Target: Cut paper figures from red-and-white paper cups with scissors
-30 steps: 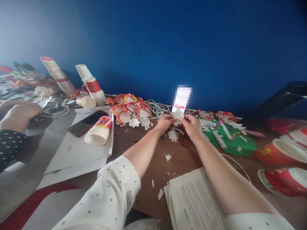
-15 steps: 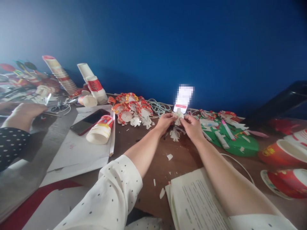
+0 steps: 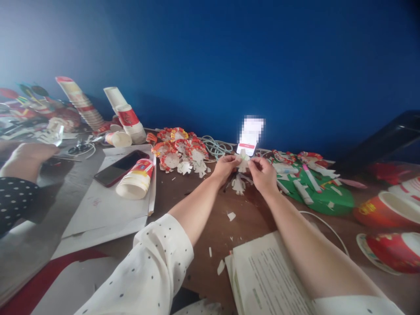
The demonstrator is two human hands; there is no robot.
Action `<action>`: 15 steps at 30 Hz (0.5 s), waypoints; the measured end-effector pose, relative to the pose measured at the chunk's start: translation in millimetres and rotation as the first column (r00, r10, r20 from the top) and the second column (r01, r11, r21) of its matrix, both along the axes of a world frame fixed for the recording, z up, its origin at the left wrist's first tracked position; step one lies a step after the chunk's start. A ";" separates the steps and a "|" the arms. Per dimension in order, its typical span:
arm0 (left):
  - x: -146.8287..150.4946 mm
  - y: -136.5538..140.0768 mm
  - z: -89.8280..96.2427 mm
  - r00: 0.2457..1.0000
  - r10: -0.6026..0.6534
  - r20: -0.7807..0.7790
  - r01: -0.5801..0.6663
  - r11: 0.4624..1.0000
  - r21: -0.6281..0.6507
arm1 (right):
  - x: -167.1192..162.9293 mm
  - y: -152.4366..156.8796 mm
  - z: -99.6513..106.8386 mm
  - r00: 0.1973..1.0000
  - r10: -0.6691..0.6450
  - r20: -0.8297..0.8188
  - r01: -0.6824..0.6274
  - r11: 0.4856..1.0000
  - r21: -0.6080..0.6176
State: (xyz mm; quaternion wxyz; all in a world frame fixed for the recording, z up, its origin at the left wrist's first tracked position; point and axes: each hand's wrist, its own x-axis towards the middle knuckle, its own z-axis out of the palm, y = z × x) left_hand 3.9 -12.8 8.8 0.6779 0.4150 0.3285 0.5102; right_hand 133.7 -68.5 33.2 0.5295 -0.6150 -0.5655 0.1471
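Observation:
Between my hands is a small white paper cutout (image 3: 243, 162) with a jagged edge, held up in front of a lit phone (image 3: 248, 141). My left hand (image 3: 227, 168) pinches its left side. The fingers of my right hand (image 3: 263, 173) are closed at its right edge. Just below, a second white paper cutout (image 3: 238, 185) lies on the brown table (image 3: 210, 210). Left of my hands is a pile of paper cutouts with red and orange rims (image 3: 183, 148).
A stack of paper cups (image 3: 133, 181) lies beside a dark phone (image 3: 121, 167) on white sheets. To the right, markers and scraps cover a green disc (image 3: 331, 199). Red cups (image 3: 387, 210) stand at far right. Another person's hand (image 3: 31, 157) is at left. A printed booklet (image 3: 265, 271) lies in front.
My right fingers have shifted slightly right along the cutout, and more of the cutout shows between my hands. The whole view has moved a little.

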 end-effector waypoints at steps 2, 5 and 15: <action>0.2 0.8 -0.1 1.000 0.020 0.015 -0.020 1.000 -0.015 | 5.7 3.1 5.0 0.996 -0.079 -0.036 0.082 0.993 0.090; 0.7 1.4 2.1 0.997 0.066 0.035 -0.064 0.997 -0.051 | 24.0 12.8 12.0 0.961 -0.185 -0.204 0.227 0.952 0.207; 1.2 2.5 3.1 0.998 0.061 0.023 -0.060 0.997 -0.042 | 61.9 24.6 22.4 0.829 -0.293 -0.475 0.418 0.890 0.181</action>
